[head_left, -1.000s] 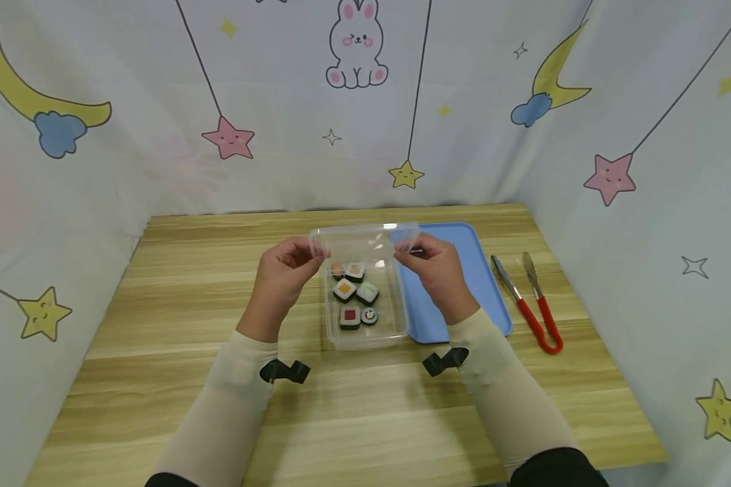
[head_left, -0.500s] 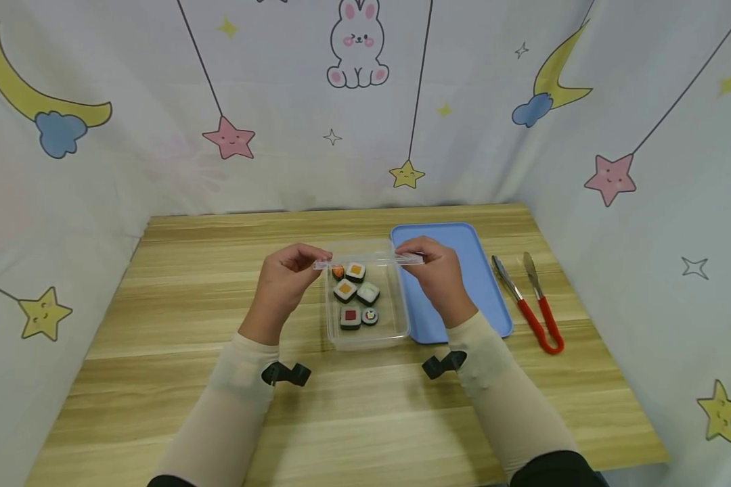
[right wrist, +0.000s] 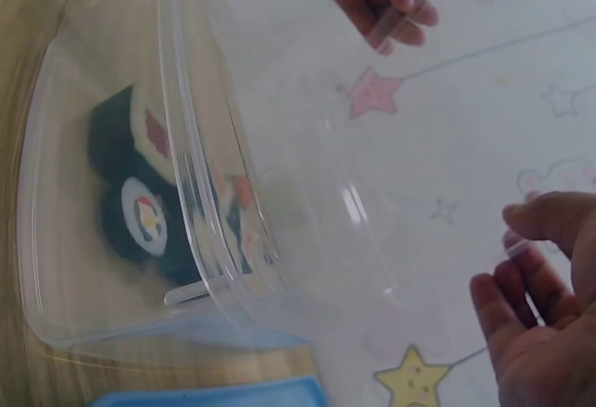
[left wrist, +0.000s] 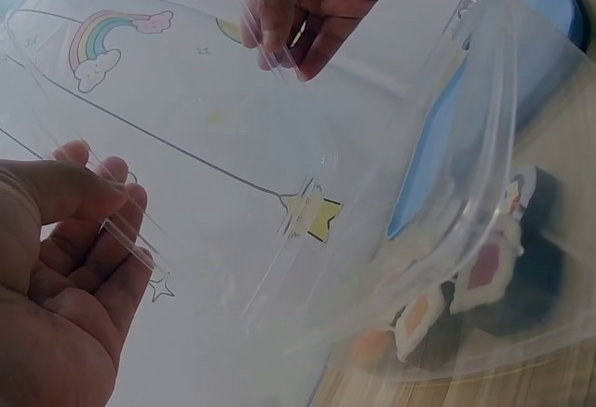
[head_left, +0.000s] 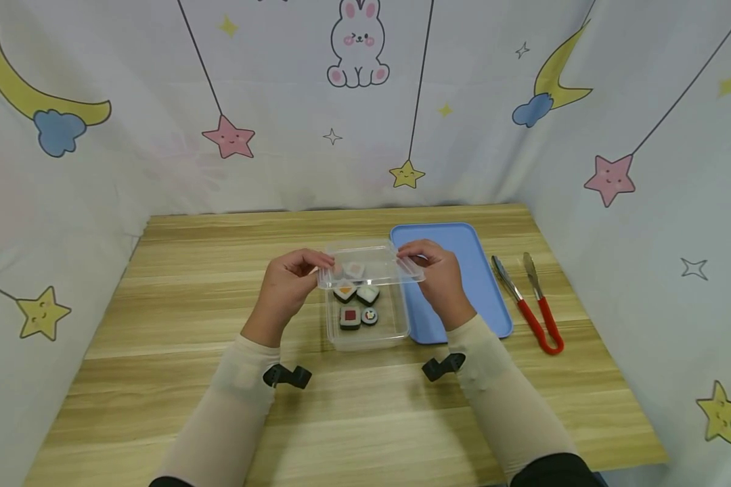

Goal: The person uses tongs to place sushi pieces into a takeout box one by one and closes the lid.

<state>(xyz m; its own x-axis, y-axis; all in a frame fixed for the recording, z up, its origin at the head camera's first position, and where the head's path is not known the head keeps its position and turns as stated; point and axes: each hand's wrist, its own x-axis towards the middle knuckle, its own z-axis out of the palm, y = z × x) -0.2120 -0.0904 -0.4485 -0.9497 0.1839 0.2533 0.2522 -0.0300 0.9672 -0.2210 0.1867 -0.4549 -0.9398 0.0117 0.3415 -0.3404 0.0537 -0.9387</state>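
Note:
Between both hands a clear plastic lid (head_left: pixel 371 273) hangs tilted over the back part of a clear plastic box (head_left: pixel 378 333). My left hand (head_left: pixel 288 287) pinches the lid's left edge between thumb and fingers. At the opposite edge, my right hand (head_left: pixel 441 281) pinches it the same way. Several sushi pieces lie in the box, among them one with a red square centre (head_left: pixel 350 318) and a small round roll (head_left: pixel 369 316). The rear pieces show only through the lid. In the right wrist view, the lid (right wrist: pixel 307 202) stands above the box wall (right wrist: pixel 33 221).
A blue tray (head_left: pixel 463 297) lies just right of the box, partly behind the right hand. Tongs with red handles (head_left: pixel 542 325) rest farther right on the wooden table (head_left: pixel 189 291). A printed curtain (head_left: pixel 280 169) borders the table at the back and sides.
Both hands have tipped the lid from standing up at the back of the box toward me, and lowered its near edge. It now covers the rear sushi pieces from view above.

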